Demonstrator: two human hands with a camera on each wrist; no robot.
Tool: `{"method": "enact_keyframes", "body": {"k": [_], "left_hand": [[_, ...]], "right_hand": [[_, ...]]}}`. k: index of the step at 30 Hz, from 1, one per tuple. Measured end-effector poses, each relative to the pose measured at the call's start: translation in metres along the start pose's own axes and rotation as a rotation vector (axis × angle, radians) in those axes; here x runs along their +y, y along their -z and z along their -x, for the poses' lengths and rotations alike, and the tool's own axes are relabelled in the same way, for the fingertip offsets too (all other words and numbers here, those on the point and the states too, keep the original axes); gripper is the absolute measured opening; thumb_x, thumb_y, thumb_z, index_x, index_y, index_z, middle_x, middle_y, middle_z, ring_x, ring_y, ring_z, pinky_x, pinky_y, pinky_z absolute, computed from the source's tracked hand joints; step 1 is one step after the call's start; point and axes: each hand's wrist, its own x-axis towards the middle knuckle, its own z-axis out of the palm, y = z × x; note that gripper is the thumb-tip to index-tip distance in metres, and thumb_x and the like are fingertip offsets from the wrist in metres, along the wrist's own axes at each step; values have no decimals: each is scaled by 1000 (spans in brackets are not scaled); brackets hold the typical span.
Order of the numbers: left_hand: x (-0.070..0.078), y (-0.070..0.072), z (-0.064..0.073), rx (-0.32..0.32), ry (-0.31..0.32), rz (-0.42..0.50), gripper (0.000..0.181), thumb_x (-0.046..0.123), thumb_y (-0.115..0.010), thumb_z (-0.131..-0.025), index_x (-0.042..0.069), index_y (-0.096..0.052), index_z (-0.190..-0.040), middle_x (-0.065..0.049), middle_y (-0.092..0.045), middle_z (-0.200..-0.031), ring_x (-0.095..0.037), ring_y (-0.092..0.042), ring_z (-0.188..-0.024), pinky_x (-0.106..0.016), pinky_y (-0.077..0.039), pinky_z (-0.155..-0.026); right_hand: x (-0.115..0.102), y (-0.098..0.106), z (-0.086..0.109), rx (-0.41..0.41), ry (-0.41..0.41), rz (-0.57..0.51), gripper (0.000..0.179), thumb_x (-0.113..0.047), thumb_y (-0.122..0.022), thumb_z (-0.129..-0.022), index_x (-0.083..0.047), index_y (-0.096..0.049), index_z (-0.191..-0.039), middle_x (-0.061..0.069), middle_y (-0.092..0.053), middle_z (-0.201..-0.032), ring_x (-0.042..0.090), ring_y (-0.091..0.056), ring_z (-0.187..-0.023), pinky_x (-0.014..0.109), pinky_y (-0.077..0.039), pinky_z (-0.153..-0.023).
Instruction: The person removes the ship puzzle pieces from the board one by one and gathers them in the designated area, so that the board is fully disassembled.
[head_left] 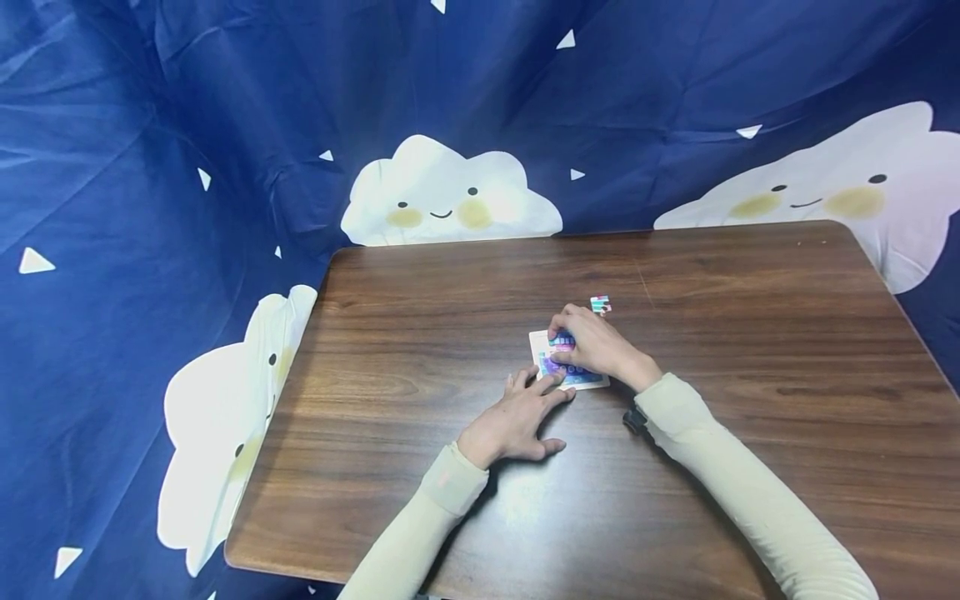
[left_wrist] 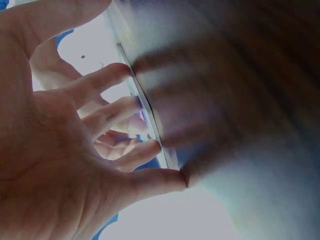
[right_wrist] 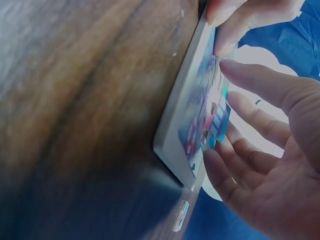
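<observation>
A small jigsaw puzzle (head_left: 573, 377) in a white-rimmed tray (right_wrist: 172, 125) lies on the wooden table, its picture in blues, purples and pinks. My left hand (head_left: 517, 421) has its fingers spread, with fingertips resting on the tray's near left edge. Over the puzzle, my right hand (head_left: 592, 340) pinches a blue-and-teal striped puzzle piece (right_wrist: 220, 120) between thumb and fingers. That piece stands tilted up from the picture in the right wrist view. Just beyond the right hand lies a loose puzzle piece (head_left: 601, 305) with teal and white stripes. Fingers hide part of the puzzle.
The brown wooden table (head_left: 420, 333) extends on all sides of the puzzle. Behind and to the left hangs a blue cloth (head_left: 262, 100) with smiling white clouds and small triangles. A small black object (head_left: 634, 420) sits at the right wrist.
</observation>
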Motion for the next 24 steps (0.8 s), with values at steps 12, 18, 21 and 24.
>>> {"method": "enact_keyframes", "body": {"k": [12, 18, 21, 24], "left_hand": [[1, -2, -1, -9, 12, 22, 81, 48, -76, -89, 23, -45, -159, -5, -31, -172, -45, -30, -155, -68, -34, -119], [1, -2, -1, -2, 4, 6, 81, 48, -76, -89, 23, -45, -159, -6, -32, -172, -45, -31, -154, -68, -36, -118], [1, -2, 0, 1, 7, 9, 80, 48, -77, -89, 23, -45, -159, -6, -31, -172, -45, -31, -154, -68, -36, -117], [2, -1, 0, 3, 8, 12, 80, 47, -77, -89, 23, -45, -159, -6, -31, -172, -45, -31, -154, -69, -36, -117]], "right_hand": [[11, 5, 0, 33, 23, -64, 28, 1, -74, -91, -1, -71, -118, 15, -72, -113, 33, -66, -109, 53, -50, -102], [14, 9, 3, 25, 9, -46, 24, -4, -74, -93, -6, -73, -117, 13, -73, -112, 31, -67, -108, 56, -46, -104], [15, 10, 4, 27, 27, -51, 24, -4, -71, -95, -7, -73, -118, 12, -74, -113, 30, -68, -107, 55, -47, -103], [16, 12, 5, 40, 35, -66, 22, -3, -68, -97, -8, -74, -117, 11, -75, -113, 29, -68, -107, 54, -51, -99]]}}
